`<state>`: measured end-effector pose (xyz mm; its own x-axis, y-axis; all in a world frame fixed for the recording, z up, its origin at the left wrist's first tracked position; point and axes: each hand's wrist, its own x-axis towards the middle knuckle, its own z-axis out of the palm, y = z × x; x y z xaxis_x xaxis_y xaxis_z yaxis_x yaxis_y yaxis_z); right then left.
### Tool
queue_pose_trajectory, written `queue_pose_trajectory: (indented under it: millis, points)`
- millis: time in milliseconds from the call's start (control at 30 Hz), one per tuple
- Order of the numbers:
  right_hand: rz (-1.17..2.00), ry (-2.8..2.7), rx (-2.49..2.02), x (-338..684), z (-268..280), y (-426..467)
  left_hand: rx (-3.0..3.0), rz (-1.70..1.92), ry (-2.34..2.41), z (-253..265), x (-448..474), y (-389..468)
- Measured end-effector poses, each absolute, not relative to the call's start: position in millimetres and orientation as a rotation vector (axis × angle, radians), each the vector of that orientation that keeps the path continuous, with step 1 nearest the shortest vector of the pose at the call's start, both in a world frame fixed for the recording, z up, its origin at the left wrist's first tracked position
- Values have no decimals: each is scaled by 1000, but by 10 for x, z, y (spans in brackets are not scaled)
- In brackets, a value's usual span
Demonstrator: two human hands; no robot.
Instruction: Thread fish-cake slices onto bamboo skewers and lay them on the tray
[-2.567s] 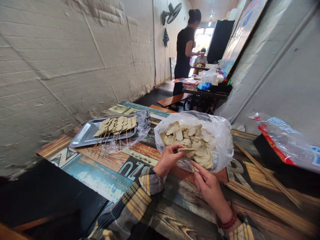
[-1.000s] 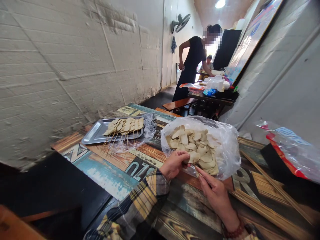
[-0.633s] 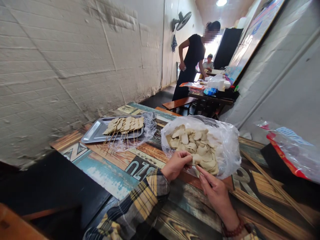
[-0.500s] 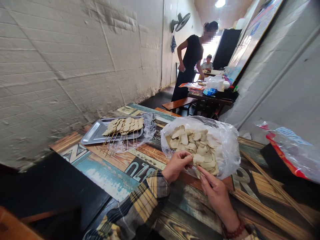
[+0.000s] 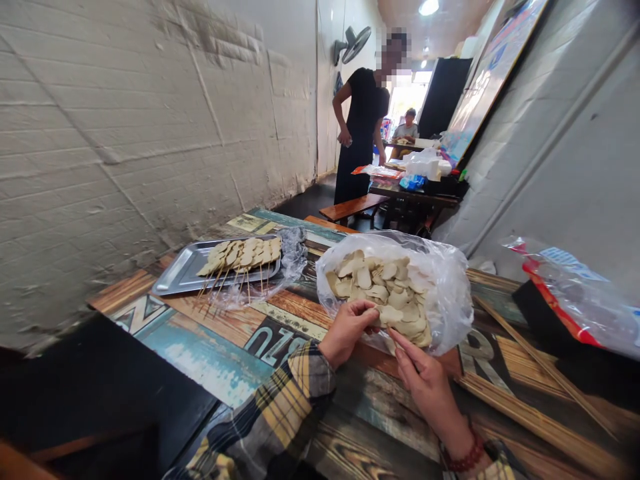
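My left hand (image 5: 347, 331) is closed in a pinch at the near side of a clear plastic bag (image 5: 453, 293). A flat beige slice (image 5: 391, 316) shows at its fingertips. My right hand (image 5: 425, 375) is closed too, thumb and forefinger together just right of the left fingertips. What the right fingers hold is hidden. Inside the bag lies a heap of similar pale oval slices (image 5: 377, 277). To the left, a metal tray (image 5: 175, 269) bears several slices threaded on thin wooden skewers (image 5: 243, 253), their bare ends sticking out over the near rim.
Crumpled clear film (image 5: 295, 257) lies beside the tray. Loose wooden skewers (image 5: 540, 417) rest at the right, near a red-edged plastic package (image 5: 575, 293). Beyond the patterned table (image 5: 200, 353) stand a bench (image 5: 353, 207), a person in black (image 5: 357, 127) and another table with bags.
The view has shifted slightly, so the scene sits a little further left. Both hands keep nearly the same pinched pose at the bag. The standing person's head has moved left.
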<state>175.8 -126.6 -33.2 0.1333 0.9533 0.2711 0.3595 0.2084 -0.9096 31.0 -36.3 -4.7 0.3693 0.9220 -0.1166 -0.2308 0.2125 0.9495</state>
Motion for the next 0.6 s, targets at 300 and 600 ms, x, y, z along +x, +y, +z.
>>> queue_pose_trajectory:
  millis: [300,600]
  points:
    - [824,-1327,-1332,1751,-418,-1261,1224,1036,916,-73,327,-358]
    - [1052,-1159,-1334,1671,-436,-1267,1619,1147,1012,-168,340,-327]
